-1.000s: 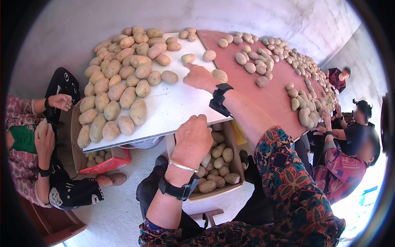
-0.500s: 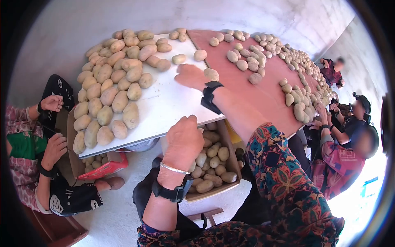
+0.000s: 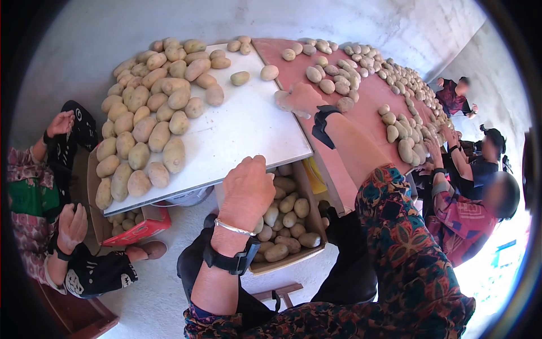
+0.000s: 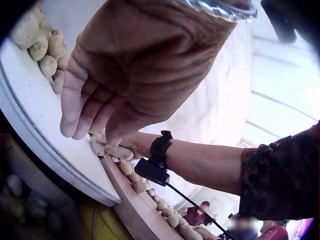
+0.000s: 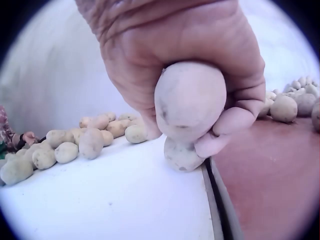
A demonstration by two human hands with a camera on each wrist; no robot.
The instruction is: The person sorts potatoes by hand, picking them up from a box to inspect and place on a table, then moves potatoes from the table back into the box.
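My right hand [image 3: 307, 100] reaches over the seam between the white board [image 3: 243, 130] and the reddish board. In the right wrist view its fingers and thumb curl round a pale potato [image 5: 190, 100]. A second potato [image 5: 182, 155] shows just below it, close to the fingertips at the seam. My left hand [image 3: 247, 189] hovers at the white board's near edge. The left wrist view shows its fingers [image 4: 72, 112] loosely bent with nothing in them. A lone potato [image 3: 240, 78] and another potato [image 3: 269, 73] lie on the white board beyond my right hand.
A big pile of potatoes [image 3: 144, 113] covers the white board's left side. More potatoes [image 3: 406, 127] spread over the reddish board [image 3: 322, 144]. Below the edge stands a cardboard box [image 3: 319, 251] of potatoes. People sit at left and right; another person [image 3: 454, 96] is farther back.
My right hand has moved from over the white board rightward to the seam, onto the potato lying there. My left hand stays at the near edge. The head view has shifted slightly.
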